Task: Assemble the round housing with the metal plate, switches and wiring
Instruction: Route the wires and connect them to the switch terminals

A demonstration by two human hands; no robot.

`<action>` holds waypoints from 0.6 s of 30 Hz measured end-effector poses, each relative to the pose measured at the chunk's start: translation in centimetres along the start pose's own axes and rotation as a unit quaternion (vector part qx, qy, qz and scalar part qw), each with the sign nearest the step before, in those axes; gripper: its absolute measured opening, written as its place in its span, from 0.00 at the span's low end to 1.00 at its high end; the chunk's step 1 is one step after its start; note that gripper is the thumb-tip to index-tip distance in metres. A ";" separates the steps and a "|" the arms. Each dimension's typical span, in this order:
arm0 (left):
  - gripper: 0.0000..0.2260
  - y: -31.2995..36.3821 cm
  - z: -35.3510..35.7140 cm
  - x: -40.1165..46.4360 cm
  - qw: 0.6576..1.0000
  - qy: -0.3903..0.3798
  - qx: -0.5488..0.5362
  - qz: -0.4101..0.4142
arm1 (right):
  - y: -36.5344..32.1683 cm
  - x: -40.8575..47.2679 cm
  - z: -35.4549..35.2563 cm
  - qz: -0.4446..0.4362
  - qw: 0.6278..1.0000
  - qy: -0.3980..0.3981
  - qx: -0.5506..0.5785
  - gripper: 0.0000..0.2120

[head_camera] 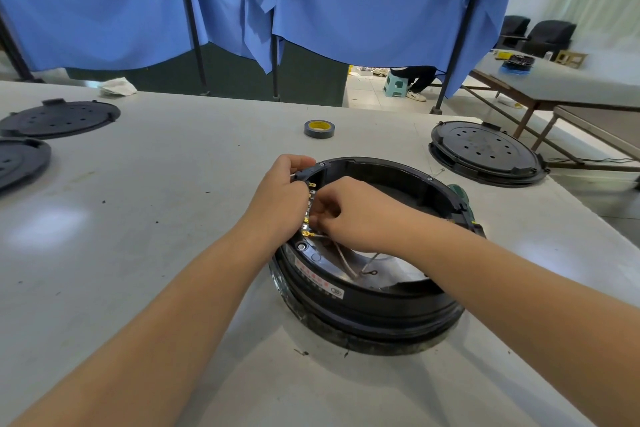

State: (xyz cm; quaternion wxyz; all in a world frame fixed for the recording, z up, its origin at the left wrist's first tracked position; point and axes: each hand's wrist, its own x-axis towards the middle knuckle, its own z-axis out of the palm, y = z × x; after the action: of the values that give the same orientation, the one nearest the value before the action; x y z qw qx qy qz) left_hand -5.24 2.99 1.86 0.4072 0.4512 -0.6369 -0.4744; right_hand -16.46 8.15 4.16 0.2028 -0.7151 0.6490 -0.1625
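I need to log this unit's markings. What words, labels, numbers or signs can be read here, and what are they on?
Nothing can be read for certain.
White label on the housing near wall: red characters and an oval mark, too blurred to read.
Tape roll yellow core: print too small to read.
Both hands, left hand and right hand, work at the terminals; no text shows there.

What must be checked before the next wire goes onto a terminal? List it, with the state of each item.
1. Round housing seated flat on the table: ok.
2. Left hand steadying the housing rim: ok.
3. Right hand pinching a wire end: cannot tell, fingers hide it.
4. Brass terminals along the inner wall in view: ok.
5. Loose white wires lying untangled over the metal plate: ok.
6. Tape roll kept apart from the work: ok.
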 end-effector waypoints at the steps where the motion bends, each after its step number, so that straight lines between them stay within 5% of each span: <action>1: 0.20 0.0 0.0 0.0 1.000 -0.004 0.000 -0.003 | 0.0 0.0 0.0 0.000 1.000 0.001 0.001 0.05; 18: 0.21 0.0 0.0 -0.1 1.000 -0.023 -0.016 -0.012 | 0.1 0.1 0.3 -0.017 1.000 0.007 -0.014 0.06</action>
State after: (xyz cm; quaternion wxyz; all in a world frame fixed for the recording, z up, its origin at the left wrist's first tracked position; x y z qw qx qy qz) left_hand -5.23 3.06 1.87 0.3942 0.4415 -0.6325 -0.4997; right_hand -16.42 8.04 3.85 0.1853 -0.7277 0.6404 -0.1615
